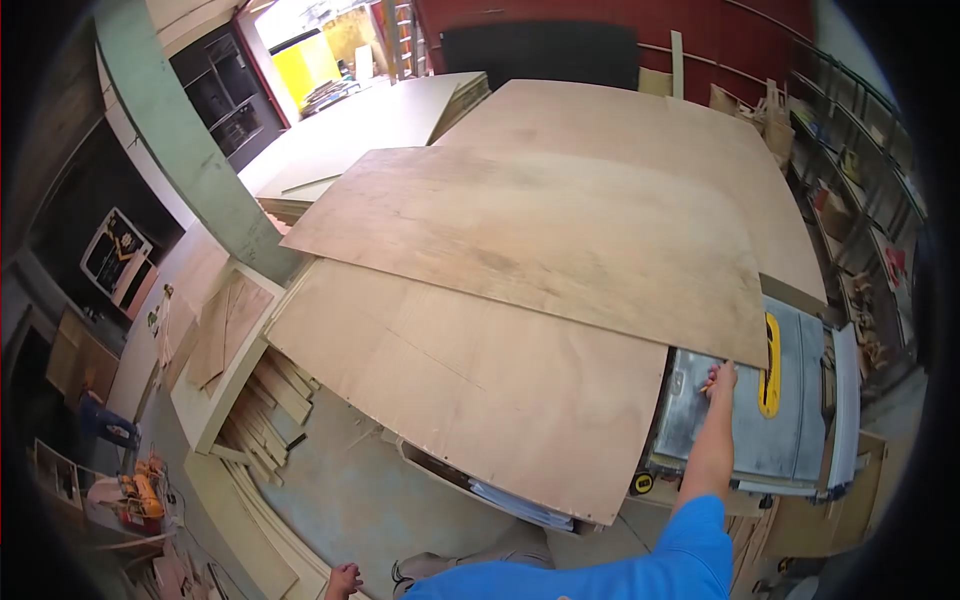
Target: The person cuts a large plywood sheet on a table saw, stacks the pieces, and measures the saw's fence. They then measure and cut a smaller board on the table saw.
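Observation:
A loose plywood sheet (540,240) lies slantwise over a larger plywood panel (480,370). Its near right corner reaches onto the grey metal top of a table saw (700,400), beside the yellow insert (769,375). My right hand (720,379) is stretched forward and closed on the sheet's near edge close to that corner. A thin, pencil-like item seems to show at its fingers, too small to be sure of. Low in the view, my left hand (343,580) hangs by my side with curled fingers, apart from the sheet, and nothing shows in it.
A tape measure (641,484) sits at the saw's near left corner. Wood strips (265,415) lie under the side bench at left, near a green pillar (190,140). Orange power tools (142,495) stand lower left. Metal shelving (860,200) lines the right wall.

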`<state>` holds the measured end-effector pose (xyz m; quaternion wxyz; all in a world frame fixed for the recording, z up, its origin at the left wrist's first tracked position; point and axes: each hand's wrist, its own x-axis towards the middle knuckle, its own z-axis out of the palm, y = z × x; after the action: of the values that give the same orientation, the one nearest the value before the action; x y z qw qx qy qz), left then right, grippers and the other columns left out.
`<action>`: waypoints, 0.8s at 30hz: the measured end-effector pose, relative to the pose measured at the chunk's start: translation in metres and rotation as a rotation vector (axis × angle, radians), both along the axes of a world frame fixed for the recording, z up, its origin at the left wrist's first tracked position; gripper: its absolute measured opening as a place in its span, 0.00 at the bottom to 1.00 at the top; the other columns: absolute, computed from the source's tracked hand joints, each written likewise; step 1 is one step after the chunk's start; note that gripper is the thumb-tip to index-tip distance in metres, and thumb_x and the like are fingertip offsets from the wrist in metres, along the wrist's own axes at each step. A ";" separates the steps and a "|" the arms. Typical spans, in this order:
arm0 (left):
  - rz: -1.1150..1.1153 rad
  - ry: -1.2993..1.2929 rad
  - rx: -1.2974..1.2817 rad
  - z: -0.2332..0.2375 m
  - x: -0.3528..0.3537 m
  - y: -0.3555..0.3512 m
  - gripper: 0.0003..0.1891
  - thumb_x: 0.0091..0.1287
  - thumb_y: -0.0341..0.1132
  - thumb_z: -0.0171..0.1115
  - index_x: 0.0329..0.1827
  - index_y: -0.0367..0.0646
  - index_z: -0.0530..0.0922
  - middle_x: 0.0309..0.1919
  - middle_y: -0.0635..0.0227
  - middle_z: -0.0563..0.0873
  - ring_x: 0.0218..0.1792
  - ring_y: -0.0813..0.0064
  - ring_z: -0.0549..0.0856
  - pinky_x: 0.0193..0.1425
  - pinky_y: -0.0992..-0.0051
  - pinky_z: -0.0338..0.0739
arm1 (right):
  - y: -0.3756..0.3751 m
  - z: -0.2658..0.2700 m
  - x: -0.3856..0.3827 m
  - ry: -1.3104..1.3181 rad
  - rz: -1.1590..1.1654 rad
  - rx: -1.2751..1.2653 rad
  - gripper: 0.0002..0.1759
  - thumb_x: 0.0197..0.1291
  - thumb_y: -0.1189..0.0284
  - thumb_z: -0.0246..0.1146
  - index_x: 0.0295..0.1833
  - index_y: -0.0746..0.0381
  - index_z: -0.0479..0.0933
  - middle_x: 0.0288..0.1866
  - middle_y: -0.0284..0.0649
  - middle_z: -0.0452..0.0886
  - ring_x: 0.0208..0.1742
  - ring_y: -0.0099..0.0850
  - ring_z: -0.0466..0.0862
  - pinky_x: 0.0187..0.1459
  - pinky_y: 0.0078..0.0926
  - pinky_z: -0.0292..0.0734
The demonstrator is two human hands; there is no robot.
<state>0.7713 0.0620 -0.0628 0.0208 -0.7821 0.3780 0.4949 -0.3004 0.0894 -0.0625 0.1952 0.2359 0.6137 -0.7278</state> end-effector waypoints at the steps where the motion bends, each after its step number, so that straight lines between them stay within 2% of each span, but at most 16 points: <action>1: -0.059 -0.040 0.064 0.007 -0.007 0.000 0.30 0.76 0.54 0.50 0.71 0.41 0.70 0.61 0.57 0.83 0.57 0.54 0.85 0.55 0.49 0.79 | -0.005 -0.006 -0.015 0.003 -0.049 0.040 0.21 0.69 0.52 0.52 0.46 0.60 0.73 0.31 0.36 0.77 0.20 0.24 0.67 0.16 0.24 0.58; 4: 0.192 -0.037 0.063 0.020 -0.041 -0.001 0.21 0.70 0.47 0.59 0.61 0.45 0.78 0.48 0.63 0.86 0.39 0.64 0.90 0.28 0.70 0.77 | -0.020 -0.004 -0.037 0.005 -0.168 0.127 0.17 0.64 0.56 0.55 0.36 0.60 0.73 0.29 0.35 0.77 0.19 0.23 0.68 0.15 0.23 0.55; 6: 0.208 -0.043 0.027 0.023 -0.054 -0.017 0.21 0.69 0.47 0.60 0.59 0.45 0.80 0.45 0.65 0.87 0.38 0.66 0.89 0.31 0.71 0.77 | -0.019 -0.036 -0.071 0.001 -0.222 0.184 0.20 0.60 0.56 0.57 0.42 0.65 0.77 0.35 0.42 0.80 0.26 0.29 0.76 0.23 0.34 0.73; 8: 0.197 -0.034 -0.002 0.020 -0.061 -0.036 0.20 0.68 0.48 0.61 0.57 0.45 0.81 0.44 0.66 0.87 0.37 0.67 0.89 0.31 0.73 0.77 | -0.038 0.002 -0.052 -0.092 -0.296 0.382 0.27 0.61 0.56 0.60 0.55 0.68 0.76 0.39 0.44 0.79 0.33 0.34 0.79 0.56 0.65 0.76; 10: 0.183 -0.018 -0.107 0.025 -0.074 -0.061 0.20 0.68 0.46 0.62 0.55 0.42 0.83 0.40 0.66 0.87 0.36 0.68 0.89 0.34 0.71 0.80 | -0.029 -0.024 -0.078 -0.157 -0.431 0.144 0.34 0.59 0.53 0.62 0.64 0.66 0.74 0.55 0.49 0.77 0.49 0.44 0.78 0.70 0.80 0.48; 12: 0.166 0.042 -0.207 0.017 -0.070 -0.082 0.21 0.67 0.45 0.63 0.55 0.40 0.83 0.39 0.65 0.88 0.35 0.69 0.89 0.35 0.70 0.81 | -0.028 0.006 -0.050 -0.130 -0.366 0.091 0.35 0.57 0.50 0.64 0.63 0.64 0.75 0.56 0.47 0.77 0.47 0.42 0.76 0.69 0.69 0.60; 14: 0.078 0.004 -0.232 0.023 -0.072 -0.099 0.21 0.67 0.44 0.63 0.56 0.37 0.83 0.38 0.62 0.89 0.33 0.69 0.89 0.39 0.69 0.83 | -0.027 0.017 -0.042 -0.050 -0.298 0.109 0.34 0.56 0.49 0.64 0.58 0.64 0.76 0.42 0.40 0.77 0.31 0.33 0.71 0.49 0.50 0.77; 16: 0.029 -0.008 -0.257 0.023 -0.066 -0.114 0.22 0.67 0.44 0.63 0.56 0.37 0.83 0.37 0.61 0.89 0.32 0.70 0.89 0.40 0.70 0.83 | -0.026 -0.007 -0.068 0.025 -0.291 0.169 0.26 0.55 0.49 0.66 0.46 0.61 0.75 0.28 0.34 0.70 0.20 0.27 0.63 0.24 0.33 0.65; 19: -0.003 -0.051 -0.214 0.025 -0.051 -0.133 0.21 0.66 0.44 0.63 0.55 0.37 0.84 0.35 0.60 0.90 0.31 0.70 0.89 0.40 0.69 0.83 | -0.018 0.012 -0.042 0.124 -0.289 0.136 0.21 0.59 0.51 0.65 0.37 0.57 0.70 0.23 0.30 0.64 0.17 0.24 0.61 0.16 0.24 0.52; 24: -0.114 -0.072 -0.135 0.003 -0.037 -0.160 0.21 0.66 0.46 0.63 0.53 0.39 0.85 0.34 0.59 0.90 0.30 0.70 0.88 0.40 0.67 0.83 | 0.003 0.022 0.079 0.260 -0.314 -0.023 0.21 0.68 0.54 0.62 0.29 0.54 0.67 0.18 0.28 0.60 0.14 0.21 0.60 0.13 0.22 0.53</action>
<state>0.7344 -0.0979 -0.0598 0.0098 -0.7763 0.4536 0.4376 -0.2211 0.0922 -0.0408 0.0009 0.2306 0.5812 -0.7804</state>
